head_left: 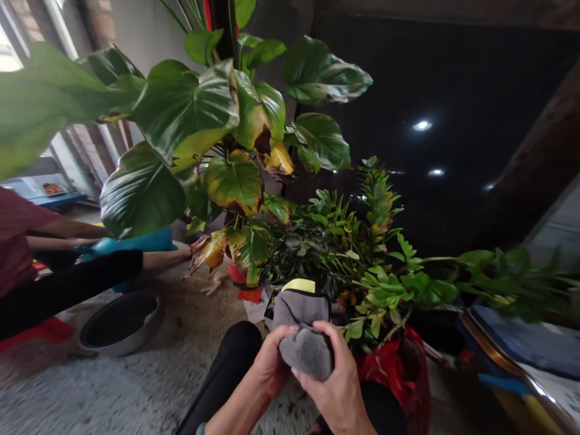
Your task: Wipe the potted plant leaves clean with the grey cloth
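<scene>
Left hand (272, 362) and right hand (338, 402) press a grey microfibre cloth (307, 353) together, above the knees

Fingers of both hands wrap the bunched fold from either side, pressed close, a firm grip that gives a thick, soft pad — the upper flap stands free. The cloth sits just before a leafy plant in red wrapping (394, 365); a co-worker's hand (196, 244) touches a browning leaf (212, 251) beyond, under a large broad-leaved plant (181, 121).

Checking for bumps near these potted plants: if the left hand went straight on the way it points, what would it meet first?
The left hand would meet the soft grey cloth it already grips, with the right hand wrapped around it. Beyond, probably the small-leaved green plant, though depth is unclear.
</scene>
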The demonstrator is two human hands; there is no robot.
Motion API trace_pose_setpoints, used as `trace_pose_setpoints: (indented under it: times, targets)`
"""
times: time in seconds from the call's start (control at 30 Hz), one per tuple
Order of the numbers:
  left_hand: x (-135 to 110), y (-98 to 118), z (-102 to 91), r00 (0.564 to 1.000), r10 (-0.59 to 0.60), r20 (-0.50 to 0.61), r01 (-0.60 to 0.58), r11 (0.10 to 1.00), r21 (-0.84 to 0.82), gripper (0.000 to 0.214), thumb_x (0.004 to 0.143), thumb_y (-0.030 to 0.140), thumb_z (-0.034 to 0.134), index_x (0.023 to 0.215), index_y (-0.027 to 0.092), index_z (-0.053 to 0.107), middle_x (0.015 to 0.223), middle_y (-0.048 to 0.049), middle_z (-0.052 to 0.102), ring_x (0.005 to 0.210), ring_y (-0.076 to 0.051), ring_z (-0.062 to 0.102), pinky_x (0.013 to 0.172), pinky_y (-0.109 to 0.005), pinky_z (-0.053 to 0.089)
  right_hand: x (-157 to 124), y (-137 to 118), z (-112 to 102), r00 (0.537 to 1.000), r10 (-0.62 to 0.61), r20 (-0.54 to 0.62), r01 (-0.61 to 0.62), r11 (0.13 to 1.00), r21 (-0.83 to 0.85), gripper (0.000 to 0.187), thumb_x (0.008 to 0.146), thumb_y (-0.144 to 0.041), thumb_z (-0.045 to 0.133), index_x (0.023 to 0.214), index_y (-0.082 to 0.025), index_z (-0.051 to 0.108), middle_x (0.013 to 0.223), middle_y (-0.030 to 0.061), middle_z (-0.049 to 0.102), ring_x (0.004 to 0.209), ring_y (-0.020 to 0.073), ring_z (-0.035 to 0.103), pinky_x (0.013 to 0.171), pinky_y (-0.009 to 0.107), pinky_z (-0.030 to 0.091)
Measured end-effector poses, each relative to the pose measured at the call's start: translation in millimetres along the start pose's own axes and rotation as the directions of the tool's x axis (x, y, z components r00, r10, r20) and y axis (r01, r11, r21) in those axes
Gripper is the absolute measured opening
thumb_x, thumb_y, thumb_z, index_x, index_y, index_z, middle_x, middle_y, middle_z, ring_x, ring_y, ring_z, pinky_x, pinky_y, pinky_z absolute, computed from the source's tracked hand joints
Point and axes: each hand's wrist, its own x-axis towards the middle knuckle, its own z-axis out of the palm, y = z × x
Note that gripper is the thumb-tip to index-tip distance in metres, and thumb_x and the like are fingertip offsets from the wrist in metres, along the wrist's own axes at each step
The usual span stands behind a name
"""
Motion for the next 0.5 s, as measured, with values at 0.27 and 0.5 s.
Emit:
trace_pose_setpoints:
  times: [0.27,0.5]
  targets:
    - [-3,-1,-6.6,0.994,-0.11,0.0,0.11,0.994,-0.003,0.007,0.044,0.017,0.052,0.041,0.014,0.057,0.043,-0.0012,0.059,0.044,-0.012,0.052,0.056,-0.026,0.043,-18,35,-1,0.891,0.423,0.167,-0.453,0.857,0.247,0.108,0.036,-0.023,0.081,0.135,-0.018,0.037,0.114,0.0128,0.064,0.1,0.0329,0.062,0.086,0.041,0.049]
    - [-2,-3,-11.6,0.975,-0.174,0.139,0.151,0.976,0.159,0.011,0.035,0.012,0.05,0.028,0.018,0.044,0.031,0.0014,0.048,0.037,-0.012,0.047,0.047,-0.026,0.041,-36,38,0,0.82,0.479,0.313,-0.558,0.549,0.622,0.088,0.038,-0.028,0.08,0.121,-0.017,0.052,0.115,0.0146,0.065,0.108,0.0322,0.058,0.092,0.044,0.043]
